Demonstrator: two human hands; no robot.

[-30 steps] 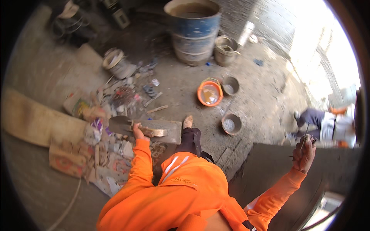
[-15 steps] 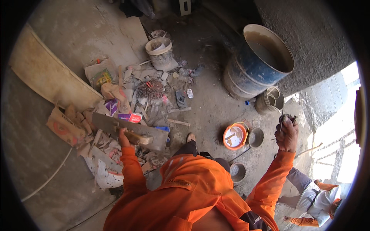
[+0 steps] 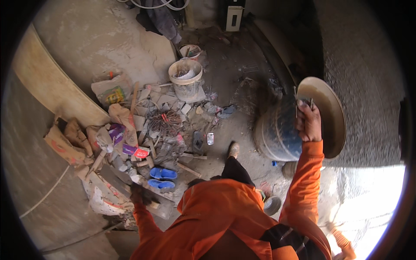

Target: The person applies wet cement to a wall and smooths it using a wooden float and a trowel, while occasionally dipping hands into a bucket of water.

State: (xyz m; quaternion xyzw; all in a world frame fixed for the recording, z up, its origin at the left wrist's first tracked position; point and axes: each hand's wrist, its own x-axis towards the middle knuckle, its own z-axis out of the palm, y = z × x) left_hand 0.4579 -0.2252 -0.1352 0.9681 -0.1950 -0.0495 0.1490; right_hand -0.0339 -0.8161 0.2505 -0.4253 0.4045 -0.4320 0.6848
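Observation:
In my left hand (image 3: 138, 193), low on the left, is a long flat plastering float (image 3: 164, 207) with a wooden handle. Its grey blade slants over the rubble, and shadow darkens the fingers. My right arm stretches forward. The right hand (image 3: 309, 122) is closed round a thin tool (image 3: 296, 102) seen almost edge-on, so its kind is unclear. That hand appears in front of the blue metal drum (image 3: 277, 130), close to the rim; whether it touches the drum I cannot tell. Murky water or a similar liquid shows inside the drum.
Rubble, torn paper sacks (image 3: 67, 143) and a tangle of wire (image 3: 166, 123) spread across the left floor. Blue sandals (image 3: 163, 173) lie beside them. A dirty white bucket (image 3: 186, 82) stands farther off. Near my right side sits a small bucket (image 3: 272, 205). Another person's sleeve (image 3: 342, 240) shows at lower right.
I have stepped closer to the drum, and my right hand has moved from beside it to its rim. My left hand with the float is lower. The orange bucket has left the view.

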